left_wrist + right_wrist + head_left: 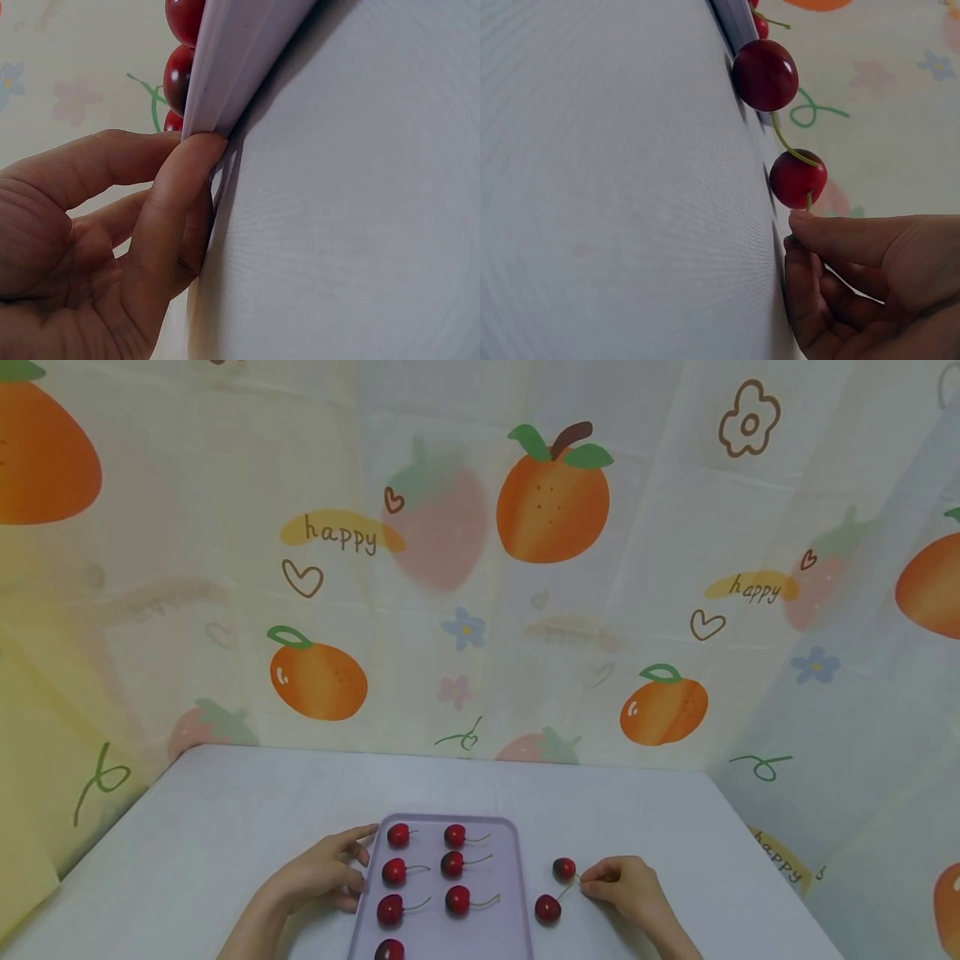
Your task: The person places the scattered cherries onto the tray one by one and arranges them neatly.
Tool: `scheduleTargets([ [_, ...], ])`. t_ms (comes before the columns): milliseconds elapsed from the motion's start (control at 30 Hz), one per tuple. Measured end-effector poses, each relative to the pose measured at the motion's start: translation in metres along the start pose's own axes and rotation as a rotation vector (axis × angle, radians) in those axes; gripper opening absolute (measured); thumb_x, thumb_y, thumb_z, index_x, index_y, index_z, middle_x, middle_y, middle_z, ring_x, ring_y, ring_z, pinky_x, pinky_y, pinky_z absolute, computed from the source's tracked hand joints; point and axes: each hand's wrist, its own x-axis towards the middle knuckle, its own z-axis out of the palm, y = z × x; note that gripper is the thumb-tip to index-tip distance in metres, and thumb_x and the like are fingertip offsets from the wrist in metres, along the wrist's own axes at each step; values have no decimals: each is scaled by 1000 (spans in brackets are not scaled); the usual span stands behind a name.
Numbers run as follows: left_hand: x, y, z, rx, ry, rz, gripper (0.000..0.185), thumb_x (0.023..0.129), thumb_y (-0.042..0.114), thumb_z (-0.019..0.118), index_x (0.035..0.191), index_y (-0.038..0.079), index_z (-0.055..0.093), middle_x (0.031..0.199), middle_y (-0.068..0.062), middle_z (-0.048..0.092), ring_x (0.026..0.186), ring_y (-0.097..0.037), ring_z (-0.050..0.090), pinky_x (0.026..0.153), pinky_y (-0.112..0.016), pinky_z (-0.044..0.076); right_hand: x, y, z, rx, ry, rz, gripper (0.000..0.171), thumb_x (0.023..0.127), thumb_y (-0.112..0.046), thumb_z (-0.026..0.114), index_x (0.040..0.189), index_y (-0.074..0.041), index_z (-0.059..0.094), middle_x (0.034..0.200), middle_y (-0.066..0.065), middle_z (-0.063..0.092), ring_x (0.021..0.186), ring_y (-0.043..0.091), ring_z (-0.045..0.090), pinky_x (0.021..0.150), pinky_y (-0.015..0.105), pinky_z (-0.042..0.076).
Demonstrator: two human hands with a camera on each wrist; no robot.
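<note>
Head view: my right hand [626, 887] rests on the bench [225, 827] just right of the lilac tray [510, 860], its grip pinching the thin green stem of the near cherry [548, 908]. A second loose cherry [564, 868] lies just beyond it, stem toward my fingers. My left hand [322, 872] holds the tray's left rim, thumb and fingertips curled on the edge. Seven glossy red cherries sit inside the tray in two columns; the right column's lower end is bare. The bench is smooth and pale, open to the left and behind the tray, closed in by a fruit-printed cloth wall [555, 568].
</note>
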Motion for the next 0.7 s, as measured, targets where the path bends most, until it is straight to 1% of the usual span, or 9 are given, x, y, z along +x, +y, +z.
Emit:
scheduleTargets([
  [133,0,0,0,-5,-8,9,88,72,-4,68,152,3,32,107,-13,49,66,-17,55,60,-30,60,0,-1,0,21,3,9,10,74,-16,82,81,-12,76,76,-3,72,74,10,57,65,21,47],
  [367,-1,0,-1,-10,-21,24,88,72,-4,67,152,1,31,107,-13,48,67,-17,56,60,-30,60,2,-6,0,48,27,13,7,75,-11,79,81,-12,76,76,-3,71,73,12,56,60,22,47],
  [567,-1,0,-1,-13,-21,25,88,72,-3,68,152,1,31,107,-13,49,66,-17,55,59,-30,60,0,-11,-2,77,33,-6,6,78,-9,77,83,-10,76,78,-1,72,72,11,60,60,18,49],
  [700,-1,0,-1,-15,-19,23,88,72,-4,68,152,1,31,107,-13,49,67,-17,56,60,-30,60,-1,-15,-3,88,29,-23,6,78,-11,77,84,-11,76,78,0,73,71,10,60,60,17,49],
])
